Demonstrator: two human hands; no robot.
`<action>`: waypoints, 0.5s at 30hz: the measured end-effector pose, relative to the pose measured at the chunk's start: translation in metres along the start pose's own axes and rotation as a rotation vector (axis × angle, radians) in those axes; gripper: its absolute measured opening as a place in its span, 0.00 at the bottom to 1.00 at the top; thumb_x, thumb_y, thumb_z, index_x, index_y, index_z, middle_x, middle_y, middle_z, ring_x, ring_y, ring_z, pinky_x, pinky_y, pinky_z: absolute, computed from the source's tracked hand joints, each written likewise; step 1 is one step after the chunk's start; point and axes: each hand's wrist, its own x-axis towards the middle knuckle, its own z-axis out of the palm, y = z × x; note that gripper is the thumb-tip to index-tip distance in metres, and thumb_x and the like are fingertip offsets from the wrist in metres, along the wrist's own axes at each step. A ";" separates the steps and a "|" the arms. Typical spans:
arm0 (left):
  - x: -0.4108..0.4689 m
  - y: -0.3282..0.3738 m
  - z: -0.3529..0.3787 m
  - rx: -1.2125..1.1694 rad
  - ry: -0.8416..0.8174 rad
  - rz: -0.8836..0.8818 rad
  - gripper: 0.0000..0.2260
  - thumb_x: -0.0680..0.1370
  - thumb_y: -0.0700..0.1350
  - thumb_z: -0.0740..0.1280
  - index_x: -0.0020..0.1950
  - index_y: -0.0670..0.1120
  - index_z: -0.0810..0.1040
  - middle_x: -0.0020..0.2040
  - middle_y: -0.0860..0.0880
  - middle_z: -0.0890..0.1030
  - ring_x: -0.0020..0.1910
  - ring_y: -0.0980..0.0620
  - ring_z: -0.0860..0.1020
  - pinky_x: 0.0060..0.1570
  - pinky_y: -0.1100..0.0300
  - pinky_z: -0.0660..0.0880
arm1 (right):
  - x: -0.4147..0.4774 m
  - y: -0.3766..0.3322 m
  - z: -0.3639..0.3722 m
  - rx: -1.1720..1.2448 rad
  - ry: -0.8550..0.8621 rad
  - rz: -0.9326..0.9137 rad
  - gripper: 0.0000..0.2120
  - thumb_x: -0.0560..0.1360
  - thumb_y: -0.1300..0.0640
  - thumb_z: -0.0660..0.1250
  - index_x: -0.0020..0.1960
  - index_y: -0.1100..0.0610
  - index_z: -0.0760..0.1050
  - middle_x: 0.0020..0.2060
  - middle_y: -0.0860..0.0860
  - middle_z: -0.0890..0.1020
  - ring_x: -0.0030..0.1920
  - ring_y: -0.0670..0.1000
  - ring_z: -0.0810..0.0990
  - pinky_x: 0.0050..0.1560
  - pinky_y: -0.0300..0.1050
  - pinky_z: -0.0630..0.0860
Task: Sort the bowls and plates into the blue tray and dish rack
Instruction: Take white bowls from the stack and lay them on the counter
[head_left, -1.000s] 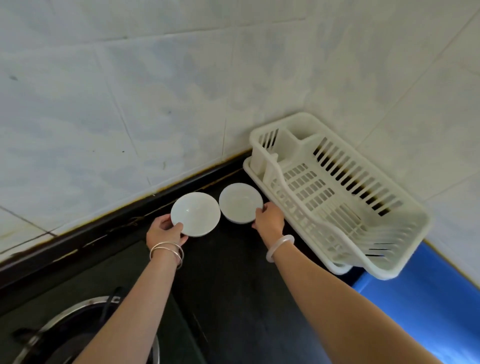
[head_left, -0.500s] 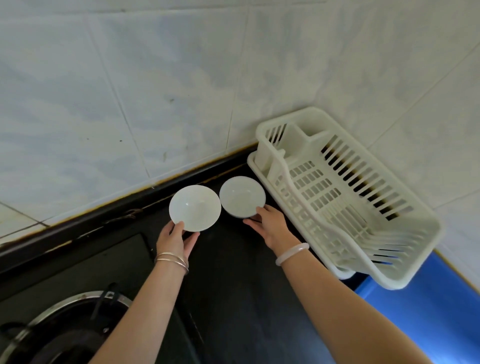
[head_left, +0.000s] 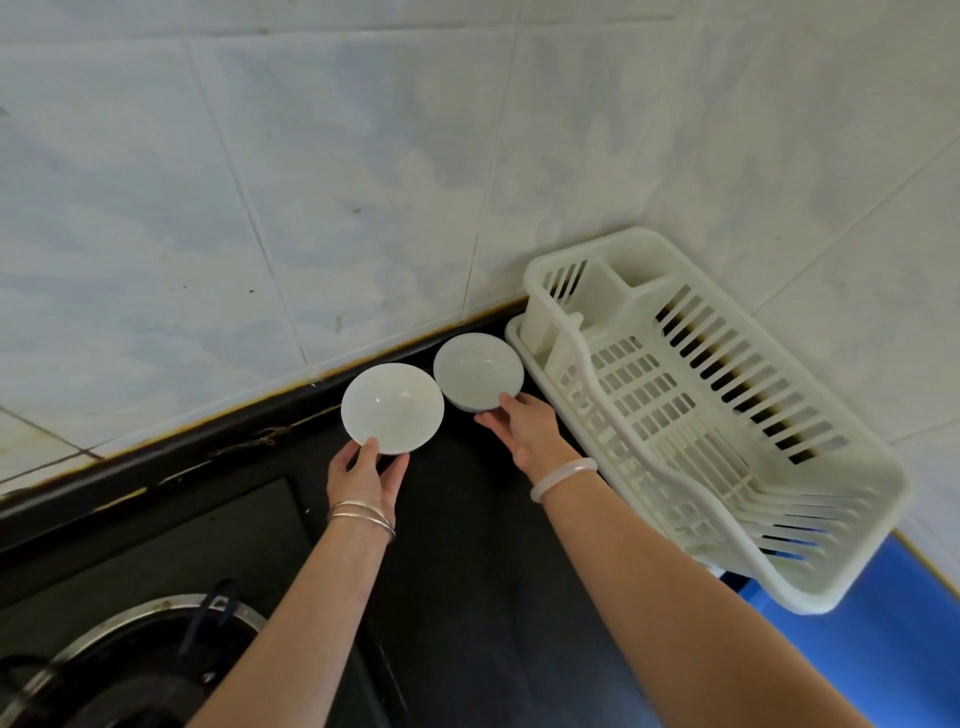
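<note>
Left hand pinches one bowl, right hand the other bowl; I'd lift both level, clearing the dish rack rim.

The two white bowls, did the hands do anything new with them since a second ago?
Yes. Each hand shifted to a thumb-over-rim grip: the left hand on the left bowl, the right hand on the right bowl. Both bowls now look tipped up off the black counter. The dish rack is empty as before, and the blue tray hasn't moved.
</note>
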 end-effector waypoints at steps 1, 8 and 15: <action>0.000 0.000 0.000 -0.001 0.006 -0.002 0.18 0.76 0.38 0.65 0.65 0.45 0.71 0.66 0.45 0.71 0.64 0.43 0.71 0.49 0.50 0.79 | 0.000 0.000 0.001 -0.002 -0.002 0.000 0.20 0.79 0.64 0.60 0.71 0.62 0.65 0.63 0.62 0.75 0.57 0.61 0.80 0.54 0.47 0.79; 0.000 -0.001 0.001 0.023 0.020 0.019 0.17 0.76 0.39 0.65 0.64 0.46 0.72 0.58 0.48 0.72 0.46 0.50 0.76 0.40 0.56 0.80 | 0.000 0.000 0.000 -0.047 -0.028 0.013 0.21 0.79 0.60 0.61 0.72 0.59 0.63 0.62 0.62 0.76 0.51 0.56 0.80 0.48 0.46 0.78; -0.012 -0.014 -0.005 0.228 -0.029 0.170 0.19 0.77 0.39 0.61 0.68 0.49 0.70 0.67 0.46 0.73 0.65 0.46 0.72 0.57 0.55 0.73 | -0.018 -0.003 -0.013 -0.235 -0.112 0.023 0.24 0.81 0.51 0.57 0.75 0.54 0.58 0.68 0.56 0.72 0.59 0.58 0.79 0.53 0.49 0.77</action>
